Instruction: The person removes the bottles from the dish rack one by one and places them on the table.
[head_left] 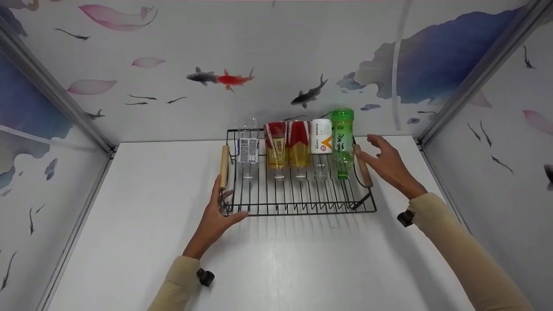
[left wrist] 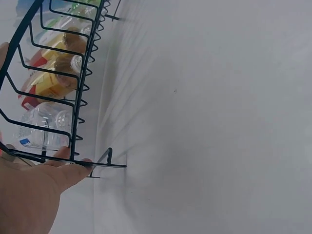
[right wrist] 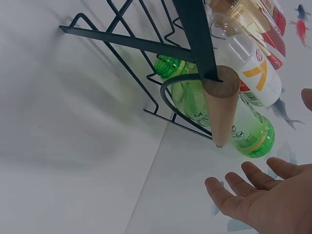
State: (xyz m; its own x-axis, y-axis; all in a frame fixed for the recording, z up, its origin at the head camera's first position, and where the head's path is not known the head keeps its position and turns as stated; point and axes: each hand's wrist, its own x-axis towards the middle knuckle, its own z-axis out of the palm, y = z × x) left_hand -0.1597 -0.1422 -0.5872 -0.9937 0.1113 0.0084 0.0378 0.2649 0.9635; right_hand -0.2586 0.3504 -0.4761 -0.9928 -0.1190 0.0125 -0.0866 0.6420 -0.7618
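A black wire rack (head_left: 302, 214) with wooden side handles holds a row of bottles. From left to right they are a clear bottle (head_left: 248, 150), two red-and-yellow labelled bottles (head_left: 276, 144) side by side, a white-labelled bottle (head_left: 321, 136) and a green bottle (head_left: 343, 138). My left hand (head_left: 214, 220) grips the rack's front left corner, thumb along the front rail and a fingertip inside the side wire. Beside the right wooden handle (head_left: 363, 166) is my right hand (head_left: 386, 162), its fingers spread and loosely bent. The right wrist view shows that hand (right wrist: 268, 200) apart from the handle.
The rack stands on a white table (head_left: 276, 263), close to the back wall (head_left: 268, 39), which is printed with fish and petals. Metal posts (head_left: 475, 69) mark the corners, and printed panels rise at both sides. Small black devices (head_left: 205, 277) sit on both wrists.
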